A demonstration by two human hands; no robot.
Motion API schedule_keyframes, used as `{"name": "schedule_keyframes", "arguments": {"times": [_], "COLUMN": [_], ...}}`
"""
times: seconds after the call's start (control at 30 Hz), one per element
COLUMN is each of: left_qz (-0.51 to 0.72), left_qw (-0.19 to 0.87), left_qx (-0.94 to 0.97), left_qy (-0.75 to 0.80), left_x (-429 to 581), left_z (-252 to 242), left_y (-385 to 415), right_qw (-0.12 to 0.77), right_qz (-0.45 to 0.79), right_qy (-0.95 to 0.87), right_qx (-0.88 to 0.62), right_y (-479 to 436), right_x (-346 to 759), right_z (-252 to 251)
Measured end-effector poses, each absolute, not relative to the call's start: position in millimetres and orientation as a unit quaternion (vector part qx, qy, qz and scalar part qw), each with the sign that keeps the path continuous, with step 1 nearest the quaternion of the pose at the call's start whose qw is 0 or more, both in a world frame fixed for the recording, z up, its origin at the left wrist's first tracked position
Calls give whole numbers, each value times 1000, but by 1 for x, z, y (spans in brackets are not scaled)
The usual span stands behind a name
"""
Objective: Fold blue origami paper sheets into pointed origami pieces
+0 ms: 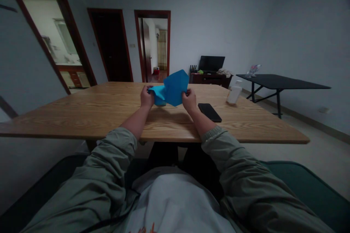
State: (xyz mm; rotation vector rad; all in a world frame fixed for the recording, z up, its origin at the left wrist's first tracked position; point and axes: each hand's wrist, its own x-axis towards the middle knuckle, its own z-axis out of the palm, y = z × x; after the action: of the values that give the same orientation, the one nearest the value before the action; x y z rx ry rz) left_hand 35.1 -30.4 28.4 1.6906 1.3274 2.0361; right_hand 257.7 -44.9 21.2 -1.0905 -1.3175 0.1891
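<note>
A sheet of blue paper [176,87] with creases and angled edges is held up above the table, between my two hands. My left hand [147,97] grips its left part, which is folded and crumpled in lighter blue. On the right edge, the fingers of my right hand [189,100] pinch the broader, flatter part. Below the paper, a small bluish-green piece shows near the tabletop; I cannot tell whether it belongs to the same sheet.
The wooden table [95,109] spreads out before me. To the right of my right hand lies a black phone-like slab [209,112], with a whitish bottle [234,93] beyond it. A black folding table [284,81] stands at the right, and a monitor [212,63] rests on a cabinet [209,79] behind.
</note>
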Motion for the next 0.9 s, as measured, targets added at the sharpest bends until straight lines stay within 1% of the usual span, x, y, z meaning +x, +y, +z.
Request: {"name": "schedule_keyframes", "arguments": {"times": [0.3,0.43,0.73,0.9], "left_qz": [693,686,656,651], "left_qw": [134,147,198,209], "left_qx": [551,571,544,521], "left_qy": [446,426,484,511], "left_x": [8,-6,-23,-28], "left_z": [32,30,35,36], "left_y": [-25,-17,-11,-10], "right_qw": [662,652,626,610], "right_qz": [72,67,73,84], "right_qy": [-540,-530,-525,-529], "right_qx": [-516,-538,-572,-584], "right_y": [-35,-33,-26,-20], "right_x": [278,283,288,291], "right_z": [22,21,16,13]}}
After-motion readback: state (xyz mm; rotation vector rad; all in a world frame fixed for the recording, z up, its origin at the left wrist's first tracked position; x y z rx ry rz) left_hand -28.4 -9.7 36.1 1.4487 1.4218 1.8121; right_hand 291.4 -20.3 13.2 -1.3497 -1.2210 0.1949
